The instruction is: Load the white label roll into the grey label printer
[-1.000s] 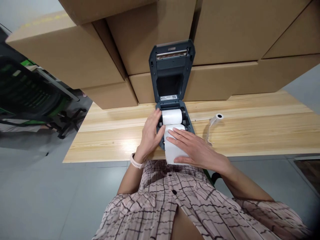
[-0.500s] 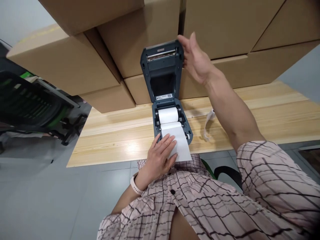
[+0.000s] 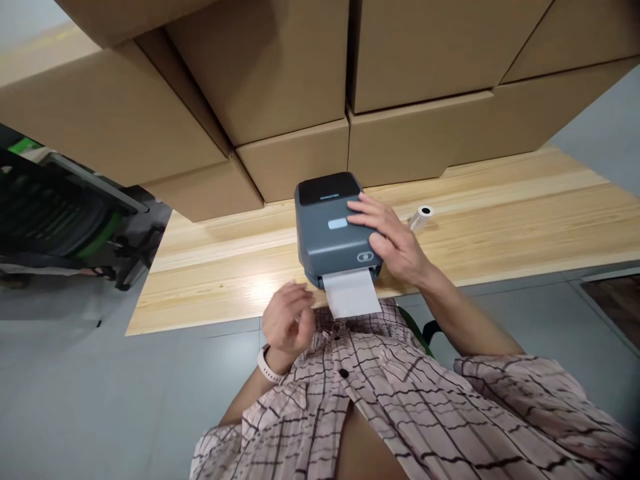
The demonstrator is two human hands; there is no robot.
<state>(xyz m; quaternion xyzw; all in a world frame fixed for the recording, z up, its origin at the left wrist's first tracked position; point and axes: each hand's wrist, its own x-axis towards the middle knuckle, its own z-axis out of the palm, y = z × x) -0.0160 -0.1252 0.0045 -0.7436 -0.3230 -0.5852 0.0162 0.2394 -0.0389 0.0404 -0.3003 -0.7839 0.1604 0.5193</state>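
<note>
A dark blue-grey label printer (image 3: 320, 240) stands on the wooden table, its lid down. White label paper (image 3: 353, 295) sticks out of the front slot and hangs past the table's near edge. My right hand (image 3: 393, 237) lies on the right side of the lid with its fingers stretched out, gripping nothing. Just left of the paper, my left hand (image 3: 289, 319) hovers near the table edge, apart from the printer. Its fingers are loosely bent and slightly blurred, with nothing visible in them. The paper roll inside is hidden by the lid.
Cardboard boxes (image 3: 290, 87) are stacked along the back of the wooden table (image 3: 500, 220). A small white roll with a dark core (image 3: 424, 212) rests right of the printer. A black and green chair (image 3: 60, 220) stands on the floor at the left.
The printer's lid has swung down from upright, and my right hand came down with it onto the top. My left hand has lifted off the paper and moved left.
</note>
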